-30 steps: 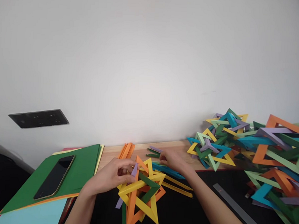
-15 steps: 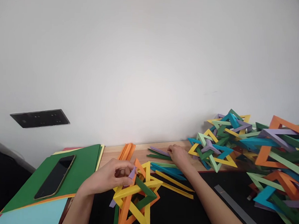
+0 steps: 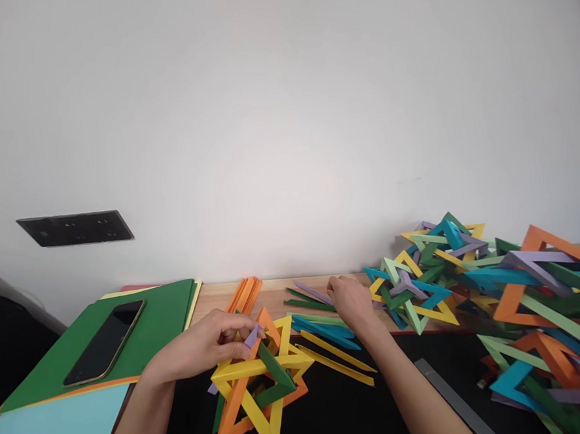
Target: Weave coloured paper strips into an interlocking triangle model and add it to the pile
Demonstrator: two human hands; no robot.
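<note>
The left hand (image 3: 205,352) pinched a yellow, orange and green paper star (image 3: 253,370) above the black mat (image 3: 347,421); the right hand (image 3: 351,302) lay on loose strips (image 3: 315,293) on the wooden table (image 3: 218,297), grip unclear; a phone (image 3: 106,342) rested on green sheets (image 3: 163,320); behind stood a white wall (image 3: 295,113).

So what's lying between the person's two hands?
In the head view, the tips of the paper star that the left hand grips, then loose teal paper strips short of the right hand.
</note>
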